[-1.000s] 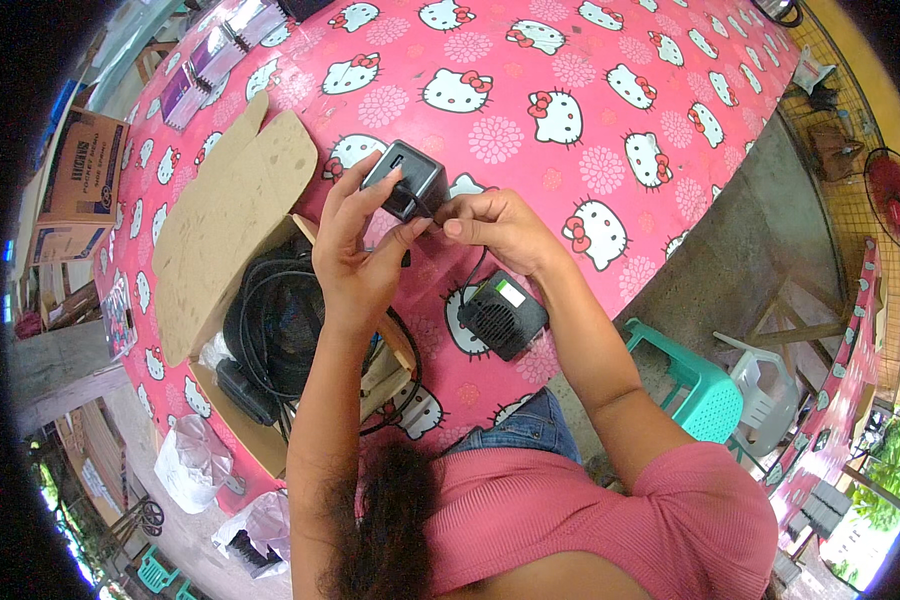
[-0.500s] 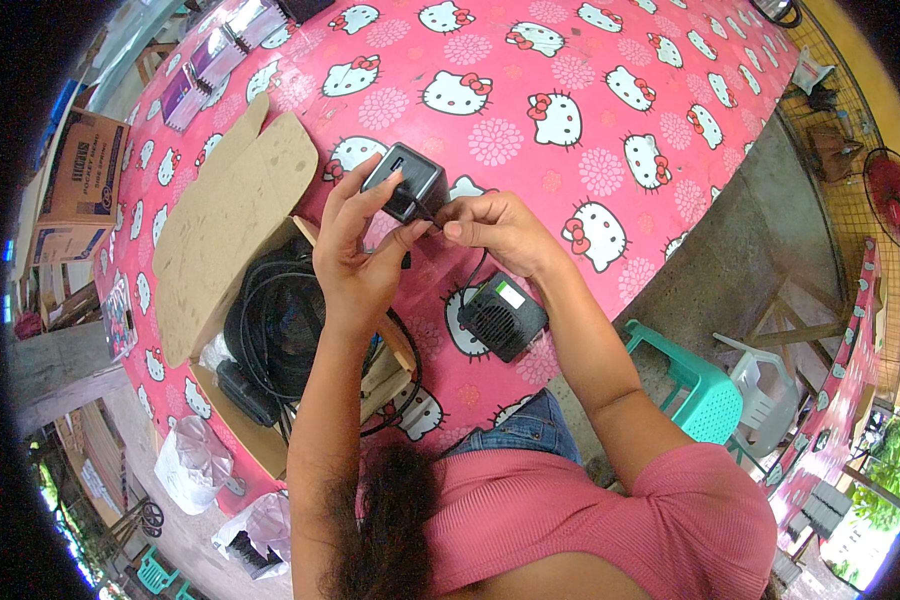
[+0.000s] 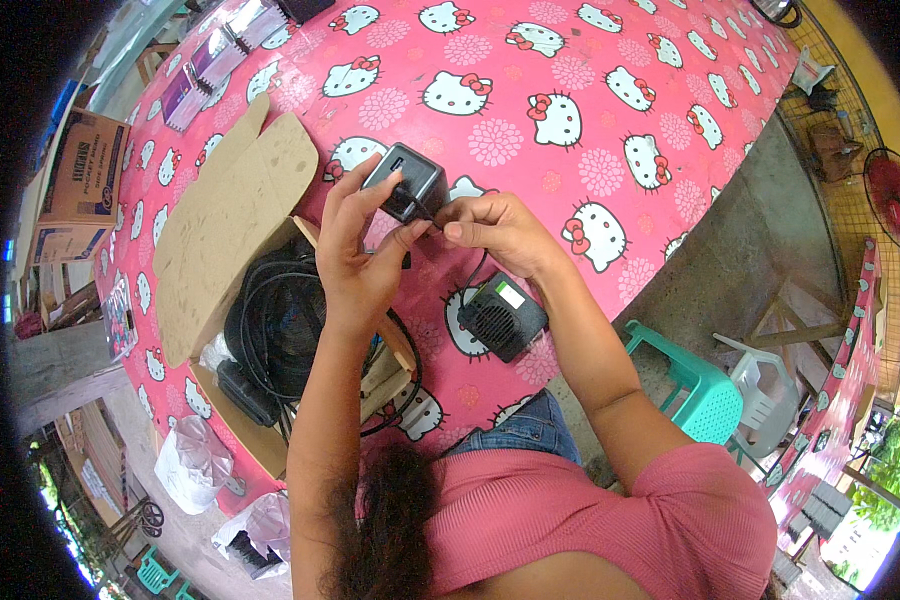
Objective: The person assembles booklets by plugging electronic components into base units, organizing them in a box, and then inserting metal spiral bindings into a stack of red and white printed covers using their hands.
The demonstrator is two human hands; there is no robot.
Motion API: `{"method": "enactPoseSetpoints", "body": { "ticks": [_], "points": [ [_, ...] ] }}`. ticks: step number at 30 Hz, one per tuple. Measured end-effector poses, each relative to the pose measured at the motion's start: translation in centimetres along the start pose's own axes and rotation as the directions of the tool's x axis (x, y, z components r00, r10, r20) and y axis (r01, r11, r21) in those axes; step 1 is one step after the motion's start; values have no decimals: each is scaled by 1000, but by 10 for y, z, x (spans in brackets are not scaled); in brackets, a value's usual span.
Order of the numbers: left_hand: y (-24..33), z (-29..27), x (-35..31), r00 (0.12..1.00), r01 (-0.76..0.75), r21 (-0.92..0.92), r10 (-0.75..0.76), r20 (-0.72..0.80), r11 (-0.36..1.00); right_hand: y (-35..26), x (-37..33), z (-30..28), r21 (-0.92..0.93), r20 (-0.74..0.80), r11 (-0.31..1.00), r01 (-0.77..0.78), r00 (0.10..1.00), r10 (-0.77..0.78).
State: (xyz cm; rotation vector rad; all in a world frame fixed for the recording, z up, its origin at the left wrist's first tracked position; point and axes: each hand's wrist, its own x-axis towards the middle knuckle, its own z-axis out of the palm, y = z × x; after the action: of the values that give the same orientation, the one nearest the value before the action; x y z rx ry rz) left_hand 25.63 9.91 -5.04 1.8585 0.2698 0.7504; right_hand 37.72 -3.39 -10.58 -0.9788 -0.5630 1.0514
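My left hand (image 3: 362, 250) holds a small dark grey box-shaped adapter (image 3: 406, 182) above the pink cartoon-cat tablecloth (image 3: 610, 120). My right hand (image 3: 490, 228) pinches a thin black cable end (image 3: 432, 212) right at the adapter's side. The cable runs down toward a black power brick (image 3: 502, 317) with a grille and a pale label, lying on the table below my hands.
An open cardboard box (image 3: 232, 232) at my left holds black coiled cables (image 3: 280, 330). More cardboard boxes (image 3: 82, 180) and small packets (image 3: 198, 80) sit at the far left. Plastic bags (image 3: 198, 462) lie on the floor; a teal stool (image 3: 705, 390) and a grey chair (image 3: 770, 385) stand right.
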Motion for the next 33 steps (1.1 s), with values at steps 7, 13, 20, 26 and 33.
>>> {"method": "enactPoseSetpoints", "body": {
  "ticks": [7,13,20,26,33],
  "points": [
    [7,1,1,999,-23,108,21,24,994,1,0,-1,-11,-6,1000,-23,1000,23],
    [-1,2,1,997,-72,200,75,-6,977,5,1,-6,-18,-42,997,-69,997,68],
    [-4,4,-2,997,-61,125,66,-31,990,7,1,-9,-41,-15,997,-63,998,62],
    [-2,3,-1,999,-42,127,44,-13,991,4,2,-6,-92,-16,995,-39,999,38],
    [0,3,0,998,-54,148,60,-32,988,0,1,-5,-100,2,995,-16,1000,17]
  ]
}}
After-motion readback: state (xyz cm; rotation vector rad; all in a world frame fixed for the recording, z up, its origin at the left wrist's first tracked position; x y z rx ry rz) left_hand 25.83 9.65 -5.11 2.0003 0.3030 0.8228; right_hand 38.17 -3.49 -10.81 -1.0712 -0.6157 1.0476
